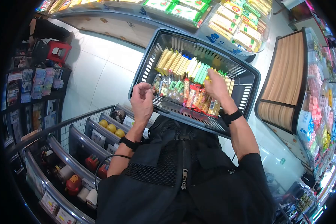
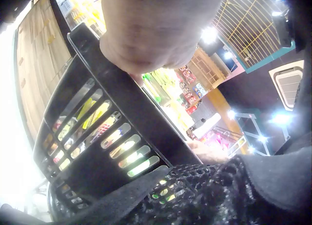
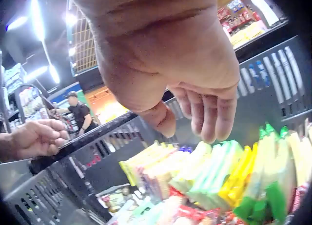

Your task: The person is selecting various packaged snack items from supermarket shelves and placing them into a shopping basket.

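Observation:
A dark grey plastic shopping basket (image 1: 190,120) stands in front of the body, with a row of upright slim packets in it. Pale yellow packets (image 1: 171,62) fill the row's left part, mint-green packets (image 3: 214,175) its middle. Nearer the body lie red-wrapped snack packets (image 1: 193,98) and clear bags (image 1: 172,90). My right hand (image 1: 216,89) hangs over the row, fingers loosely bent downward and holding nothing, fingertips close over the mint-green packets. At the basket's near left corner, my left hand (image 1: 142,101) hovers by the rim (image 2: 122,98), fingers loosely curled around nothing.
Beyond the basket is a display shelf with trays of packaged goods (image 1: 233,24). To the left, a divided bin rack (image 1: 59,149) holds yellow balls (image 1: 111,128) and other items. A red stool (image 1: 58,51) stands farther back. Another person (image 3: 78,112) stands in the background.

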